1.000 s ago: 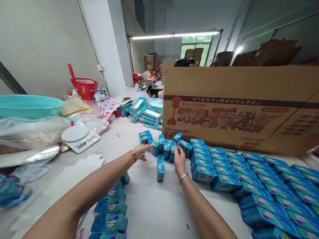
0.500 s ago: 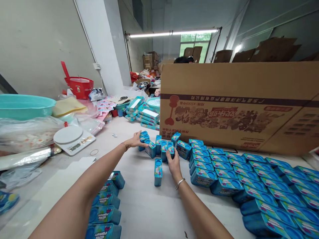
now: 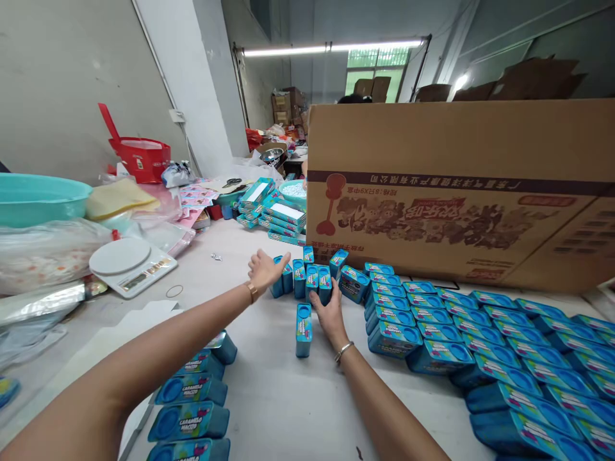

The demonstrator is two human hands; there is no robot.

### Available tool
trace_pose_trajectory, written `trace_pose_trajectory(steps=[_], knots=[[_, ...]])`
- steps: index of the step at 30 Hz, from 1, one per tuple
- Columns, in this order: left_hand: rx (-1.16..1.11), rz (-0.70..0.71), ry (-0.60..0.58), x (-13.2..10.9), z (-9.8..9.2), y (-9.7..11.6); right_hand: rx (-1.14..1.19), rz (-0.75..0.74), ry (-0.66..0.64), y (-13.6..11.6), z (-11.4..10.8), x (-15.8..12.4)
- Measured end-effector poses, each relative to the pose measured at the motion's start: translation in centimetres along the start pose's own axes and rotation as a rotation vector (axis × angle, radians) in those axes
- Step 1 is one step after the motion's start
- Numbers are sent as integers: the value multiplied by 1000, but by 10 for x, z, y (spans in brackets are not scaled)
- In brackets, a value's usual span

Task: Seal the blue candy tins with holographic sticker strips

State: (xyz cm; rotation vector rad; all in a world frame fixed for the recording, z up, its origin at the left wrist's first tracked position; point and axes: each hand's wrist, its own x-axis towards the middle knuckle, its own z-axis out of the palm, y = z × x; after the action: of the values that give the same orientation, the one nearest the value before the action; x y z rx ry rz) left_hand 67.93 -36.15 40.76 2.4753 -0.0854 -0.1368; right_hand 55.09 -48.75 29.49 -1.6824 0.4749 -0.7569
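Blue tub (image 3: 325, 279) by the right hand (image 3: 330, 315) stands upright mid-table, short of the carton (image 3: 408, 144), beside its left neighbour. Should handle light and stiff; smooth walls maybe slippery. Best hold: 2 opposite side walls, not the lid. Right thumb and fingers span it; can't tell if they're squeezing. Left hand (image 3: 264, 270) spread wide, nothing visibly held, near the cluster's left end. Tub contents hidden. Small basin (image 3: 296, 201) has white stuff, plastic bag (image 3: 48, 256) pale pieces; large basin (image 3: 43, 206) interior not visible.
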Motion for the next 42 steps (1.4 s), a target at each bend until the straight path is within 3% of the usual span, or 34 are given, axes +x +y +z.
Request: trace_pose_trajectory(steps=[3, 5, 9, 15, 22, 26, 31, 33, 35, 38, 42], knots=[[59, 230, 44, 28, -12, 23, -53, -32, 16, 3, -1, -1], [74, 338, -53, 45, -11, 37, -103, -50, 35, 4, -1, 1], [31, 354, -238, 66, 10, 56, -176, -51, 63, 7, 3, 6], [-50, 399, -405, 70, 35, 61, -150, -72, 50, 11, 10, 9], [27, 255, -216, 60, 43, 72, -143, -77, 17, 10, 8, 9], [18, 225, -112, 51, 20, 81, -128, -51, 8, 10, 6, 8], [22, 198, 13, 52, -59, 77, -80, -55, 13, 9, 3, 7], [48, 163, 78, 54, -91, 66, -49, -51, 12, 8, 2, 7], [81, 110, 122, 54, -111, 49, -15, -41, -1, 7, 1, 6], [99, 10, 63, 47, -111, 18, 31, -4, -20, 3, 3, 8], [-1, -148, -176, 37, -81, -17, 80, 80, 3, -1, 7, 14]])
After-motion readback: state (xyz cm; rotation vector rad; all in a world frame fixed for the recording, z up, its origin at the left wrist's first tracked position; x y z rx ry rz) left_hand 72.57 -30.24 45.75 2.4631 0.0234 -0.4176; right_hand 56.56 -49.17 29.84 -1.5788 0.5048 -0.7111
